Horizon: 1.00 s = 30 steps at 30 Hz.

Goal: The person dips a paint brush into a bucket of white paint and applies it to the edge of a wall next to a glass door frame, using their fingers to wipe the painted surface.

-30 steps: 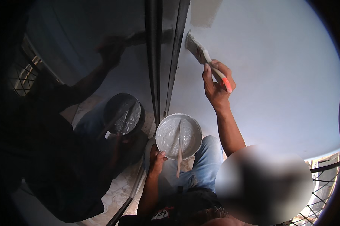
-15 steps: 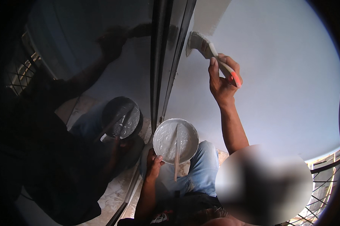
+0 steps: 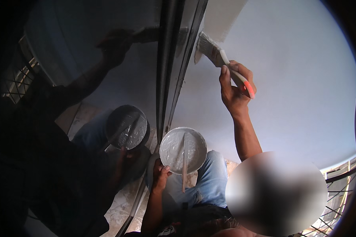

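Note:
My right hand [image 3: 237,87] is closed around the handle of a flat paintbrush [image 3: 215,53], whose handle ends in an orange-red tip. The bristles, coated in grey paint, press on the pale wall [image 3: 288,79] close beside the dark frame. A patch of beige-grey paint [image 3: 221,17] lies on the wall above the brush. Lower down, my left hand [image 3: 161,173] grips the rim of a round bucket [image 3: 201,136] from its left side. Inside is pale grey paint, and a wooden stick [image 3: 184,173] leans across the bucket's near rim.
A dark vertical frame [image 3: 171,63] with a glossy dark pane [image 3: 87,51] stands along the left, mirroring my arm and the bucket. My jeans-covered leg [image 3: 212,170] is behind the bucket, above a tiled floor [image 3: 120,201]. A metal grille [image 3: 338,189] shows at lower right.
The brush and my right hand have shifted slightly lower in view, the bristles still near the frame. The bucket in my left hand sits a little lower too.

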Tool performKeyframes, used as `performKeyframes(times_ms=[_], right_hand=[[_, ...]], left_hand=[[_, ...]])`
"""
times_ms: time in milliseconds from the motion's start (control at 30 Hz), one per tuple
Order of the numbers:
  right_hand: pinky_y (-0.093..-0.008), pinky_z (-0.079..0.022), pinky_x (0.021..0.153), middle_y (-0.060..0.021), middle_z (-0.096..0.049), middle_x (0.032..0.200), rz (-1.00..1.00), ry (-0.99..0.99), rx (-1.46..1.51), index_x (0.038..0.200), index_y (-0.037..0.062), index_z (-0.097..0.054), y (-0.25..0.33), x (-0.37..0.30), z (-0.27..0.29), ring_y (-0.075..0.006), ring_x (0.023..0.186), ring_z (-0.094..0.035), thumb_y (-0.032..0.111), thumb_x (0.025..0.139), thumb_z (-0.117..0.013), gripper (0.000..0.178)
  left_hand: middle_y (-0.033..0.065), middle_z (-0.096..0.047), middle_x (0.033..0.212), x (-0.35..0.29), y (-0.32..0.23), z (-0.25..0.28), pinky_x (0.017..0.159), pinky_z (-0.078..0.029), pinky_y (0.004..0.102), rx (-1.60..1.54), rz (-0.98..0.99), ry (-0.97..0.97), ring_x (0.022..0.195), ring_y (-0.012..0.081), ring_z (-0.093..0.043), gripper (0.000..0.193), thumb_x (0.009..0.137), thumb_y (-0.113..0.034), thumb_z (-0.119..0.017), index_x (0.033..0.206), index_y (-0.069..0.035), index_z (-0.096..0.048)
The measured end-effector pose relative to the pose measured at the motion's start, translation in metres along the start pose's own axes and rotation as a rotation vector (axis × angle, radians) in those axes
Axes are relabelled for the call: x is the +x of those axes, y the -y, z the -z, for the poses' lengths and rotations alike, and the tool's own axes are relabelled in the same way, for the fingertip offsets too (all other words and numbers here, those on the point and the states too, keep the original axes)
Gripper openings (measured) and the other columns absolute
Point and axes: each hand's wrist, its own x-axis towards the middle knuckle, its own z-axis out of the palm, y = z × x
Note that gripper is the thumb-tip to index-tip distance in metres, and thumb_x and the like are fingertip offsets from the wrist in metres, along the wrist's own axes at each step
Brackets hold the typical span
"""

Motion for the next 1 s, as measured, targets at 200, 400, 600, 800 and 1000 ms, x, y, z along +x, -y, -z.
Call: performKeyframes(times_ms=[200,400,600,800,1000], right_hand=[[-0.0284,-0.057,0.067,-0.0129,-0.069,0.094,0.052,-0.097,0.013,0.104,-0.0022,-0.059,-0.008,0.025,-0.009,-0.0175,0.077,-0.07,-0.003,0.086,-0.074,0.023],[-0.0285,-0.057,0.069,-0.0127,-0.07,0.091,0.061,-0.072,0.027,0.105,-0.0004,-0.059,-0.01,0.029,-0.003,-0.0173,0.077,-0.07,-0.001,0.086,-0.075,0.024],[-0.0269,-0.056,0.069,-0.0119,-0.07,0.091,0.011,-0.014,0.031,0.106,-0.0014,-0.059,-0.008,0.025,0.0,-0.0172,0.075,-0.069,-0.002,0.087,-0.073,0.024],[-0.0274,-0.057,0.071,-0.0114,-0.069,0.095,0.01,-0.086,0.123,0.105,-0.0014,-0.058,-0.009,0.046,0.002,-0.0139,0.08,-0.067,0.001,0.091,-0.071,0.019],[-0.0286,-0.056,0.08,-0.0143,-0.066,0.107,-0.1,-0.016,0.175,0.114,-0.0006,-0.055,-0.013,0.043,0.015,-0.0162,0.093,-0.067,0.0,0.093,-0.067,0.025]], left_hand=[[0.0105,-0.054,0.129,0.001,-0.005,-0.003,0.086,-0.054,0.0348,-0.013,-0.01,0.019,0.109,0.0202,-0.06,0.076,0.079,-0.041,-0.071,0.139,-0.006,-0.04],[0.0105,-0.054,0.129,0.005,0.001,0.002,0.085,-0.054,0.0344,-0.001,-0.029,0.015,0.109,0.0203,-0.06,0.077,0.08,-0.042,-0.071,0.14,-0.006,-0.04],[0.0107,-0.054,0.128,0.003,-0.004,-0.002,0.086,-0.054,0.034,0.022,-0.02,0.01,0.11,0.0207,-0.06,0.078,0.079,-0.042,-0.071,0.14,-0.006,-0.04],[0.012,-0.054,0.129,0.001,-0.001,0.004,0.089,-0.054,0.036,-0.001,-0.004,0.022,0.113,0.0222,-0.06,0.074,0.081,-0.04,-0.07,0.139,-0.004,-0.04],[0.0123,-0.055,0.129,0.002,-0.002,-0.002,0.089,-0.054,0.0371,-0.03,-0.023,0.027,0.113,0.0228,-0.06,0.073,0.082,-0.038,-0.069,0.14,-0.005,-0.04]])
